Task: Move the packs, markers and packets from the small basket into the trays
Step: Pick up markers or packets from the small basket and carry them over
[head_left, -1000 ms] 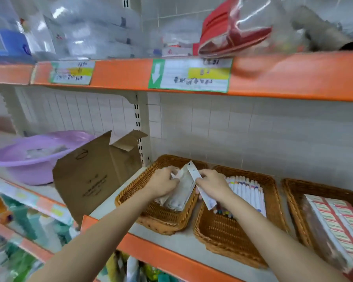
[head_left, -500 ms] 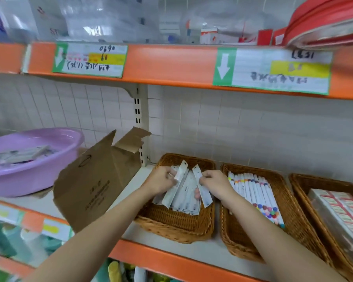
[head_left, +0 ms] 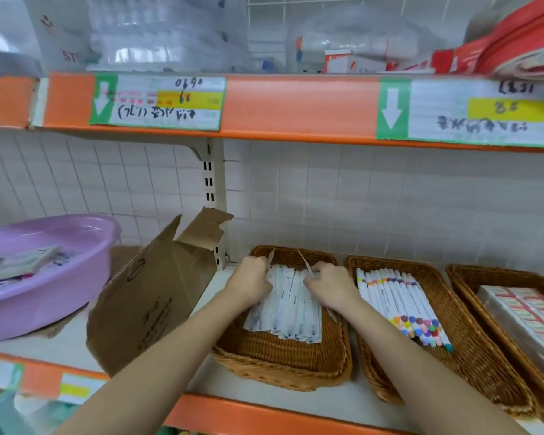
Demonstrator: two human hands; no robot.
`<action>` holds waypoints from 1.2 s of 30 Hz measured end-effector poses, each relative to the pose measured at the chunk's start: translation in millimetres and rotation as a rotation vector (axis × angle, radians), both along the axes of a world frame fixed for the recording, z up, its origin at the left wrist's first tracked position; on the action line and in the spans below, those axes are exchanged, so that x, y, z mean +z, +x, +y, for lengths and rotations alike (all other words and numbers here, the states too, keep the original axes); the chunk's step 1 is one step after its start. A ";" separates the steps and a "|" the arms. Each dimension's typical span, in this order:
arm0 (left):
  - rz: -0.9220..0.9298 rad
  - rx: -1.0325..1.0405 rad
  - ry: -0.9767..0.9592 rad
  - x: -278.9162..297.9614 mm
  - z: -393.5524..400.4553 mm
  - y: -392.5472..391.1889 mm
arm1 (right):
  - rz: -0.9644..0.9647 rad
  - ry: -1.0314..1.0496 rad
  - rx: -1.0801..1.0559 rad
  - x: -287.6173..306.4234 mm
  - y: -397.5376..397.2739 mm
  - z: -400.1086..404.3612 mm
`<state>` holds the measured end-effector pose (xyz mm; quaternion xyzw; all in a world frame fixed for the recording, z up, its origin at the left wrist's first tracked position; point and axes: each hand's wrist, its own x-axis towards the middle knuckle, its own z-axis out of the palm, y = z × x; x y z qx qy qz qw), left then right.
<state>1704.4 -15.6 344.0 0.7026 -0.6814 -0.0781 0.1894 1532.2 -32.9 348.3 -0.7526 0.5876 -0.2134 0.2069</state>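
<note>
Both hands worked in the wicker tray nearest the shelf upright: the left hand [head_left: 251, 282] had its fingers curled round the far-left end of a fan of long white packets [head_left: 288, 304], and the right hand [head_left: 329, 285] pinched the far-right end of the same bunch, one or two packet ends sticking up between the knuckles. Both forearms reached in from the front edge of the shelf, wrists low over the tray and close together. The likeliest slip, as I judged it, was the slick sleeves sliding on each other: the bunch was held only at its far end, so the near ends lay loose and splayed, and a careless release could have left them skewed or hanging over the rim of the left tray [head_left: 283, 376]. A sideways drift of the right wrist might also have nudged the markers [head_left: 399, 306], which lay in a neat row in the middle tray [head_left: 390, 389] just beside it. The boxed packs [head_left: 528, 318] lay in a third tray [head_left: 462, 273] towards the right end of the shelf. A torn cardboard box [head_left: 151, 296] stood left of the trays, and beyond it a purple basin [head_left: 47, 277] with some goods inside, too blurred to identify.
</note>
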 end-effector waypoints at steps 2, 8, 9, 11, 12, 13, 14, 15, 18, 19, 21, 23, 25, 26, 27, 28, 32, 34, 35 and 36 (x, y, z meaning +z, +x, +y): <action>-0.052 -0.014 -0.009 -4.8 -2.7 1.6 | 0.039 -0.015 -0.051 -3.4 3.0 -1.3; -0.110 -0.065 -0.030 -18.8 -13.2 4.8 | -0.034 0.046 -0.099 -15.4 1.6 -5.6; -0.123 -0.064 -0.036 -20.5 -14.7 5.1 | -0.018 0.038 -0.101 -14.6 2.6 -6.0; -0.158 -0.065 -0.039 -24.6 -17.4 4.9 | -0.006 0.036 -0.082 -10.6 6.7 -6.4; -0.177 -0.065 -0.034 -26.4 -17.9 5.0 | -0.001 0.034 -0.064 -8.1 9.8 -6.8; -0.189 -0.065 -0.032 -27.9 -18.1 6.0 | 0.005 0.024 -0.053 -6.2 13.5 -8.2; -0.195 -0.067 -0.034 -29.2 -18.5 7.6 | 0.007 0.006 -0.045 -3.9 16.9 -9.3; -0.197 -0.071 -0.040 -30.4 -19.5 9.6 | 0.005 -0.007 -0.038 -2.3 19.4 -10.5; -0.214 -0.091 -0.052 -31.9 -20.3 11.6 | -0.011 0.022 -0.019 0.7 21.1 -10.8; -0.221 -0.095 -0.052 -31.8 -20.2 10.5 | -0.039 0.069 -0.014 -1.6 19.1 -11.4; -0.233 -0.102 -0.050 -32.1 -21.6 6.7 | -0.090 0.146 -0.012 -7.3 13.5 -9.3; -0.243 -0.103 -0.042 -31.5 -21.7 3.8 | -0.063 0.119 -0.002 -12.1 9.6 -6.9; -0.248 -0.095 -0.032 -30.5 -20.0 4.0 | -0.040 0.068 0.024 -14.6 9.3 -5.9; -0.246 -0.094 -0.028 -30.1 -19.0 4.0 | -0.041 0.054 0.029 -15.1 10.3 -5.0; -0.243 -0.095 -0.026 -30.2 -18.4 4.0 | -0.052 0.050 0.027 -16.4 11.2 -4.8; -0.237 -0.095 -0.025 -30.2 -17.9 3.8 | -0.058 0.046 0.019 -17.7 11.7 -4.4; -0.199 -0.095 -0.043 -28.7 -15.4 3.9 | -0.070 0.029 -0.015 -22.3 11.4 -6.2; -0.195 -0.101 -0.054 -28.8 -14.4 3.4 | -0.001 -0.006 0.004 -23.7 12.4 -4.7; -0.199 -0.106 -0.061 -29.5 -14.1 3.4 | 0.084 -0.047 0.022 -24.8 13.4 -3.4; -0.206 -0.110 -0.067 -30.4 -13.8 3.5 | 0.164 -0.093 0.041 -26.1 14.4 -2.3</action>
